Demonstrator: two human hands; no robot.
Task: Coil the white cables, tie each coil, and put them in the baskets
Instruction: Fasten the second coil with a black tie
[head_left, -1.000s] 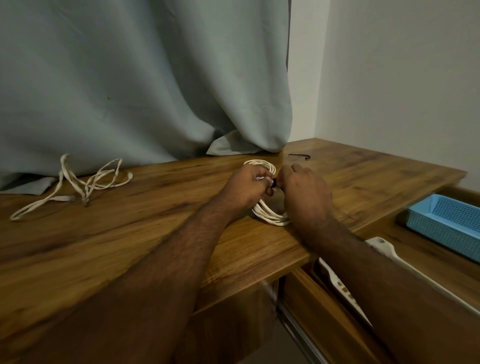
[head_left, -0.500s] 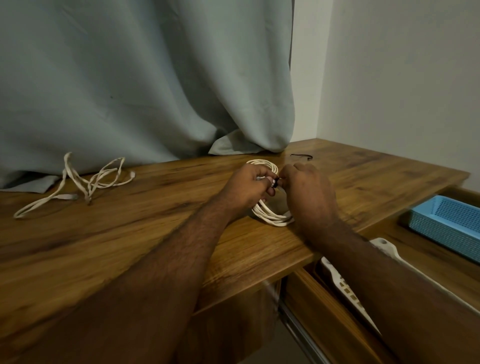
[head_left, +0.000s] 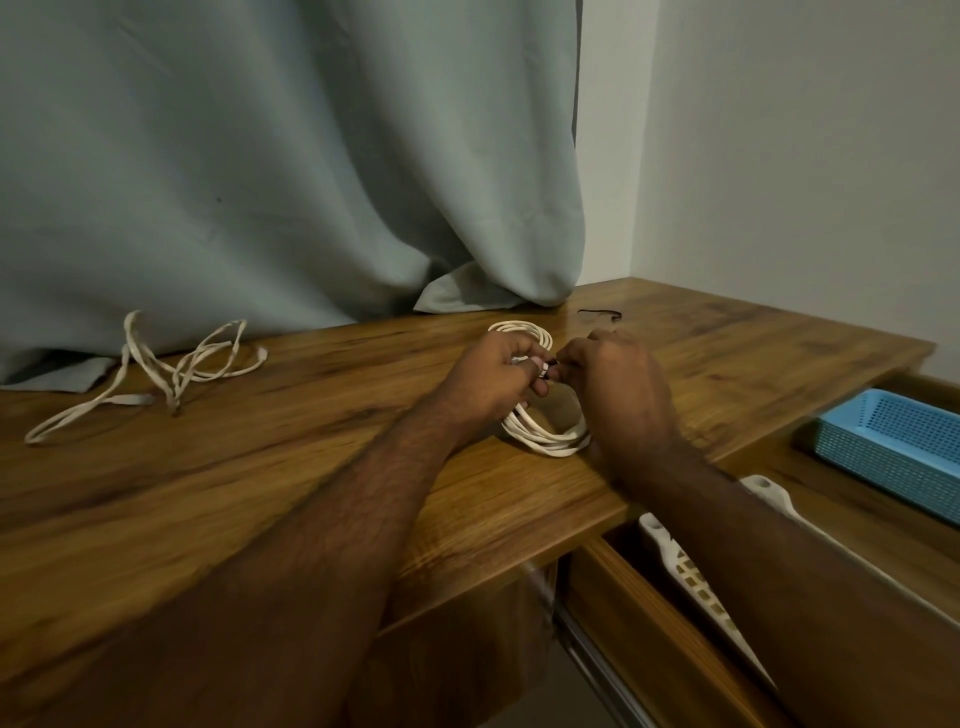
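A coiled white cable (head_left: 545, 440) lies on the wooden table (head_left: 311, 467) near its front right edge. My left hand (head_left: 493, 379) grips the coil's strands from the left. My right hand (head_left: 618, 384) meets it from the right, and the fingertips of both pinch a small black tie (head_left: 551, 370) around the strands. A second white cable (head_left: 171, 369) lies loose and uncoiled at the far left of the table. A blue basket (head_left: 893, 441) stands on a lower surface at the right. A white basket (head_left: 680, 561) sits in the open drawer, partly hidden by my right forearm.
A grey-green curtain (head_left: 291, 166) hangs behind the table and drapes onto its back edge. Another thin black tie (head_left: 600, 313) lies on the table beyond my hands. The drawer's wooden front (head_left: 654, 639) juts out below the table's right front edge.
Both hands stay together at the coil, with only slight finger movement at the black tie. The coil has not moved.
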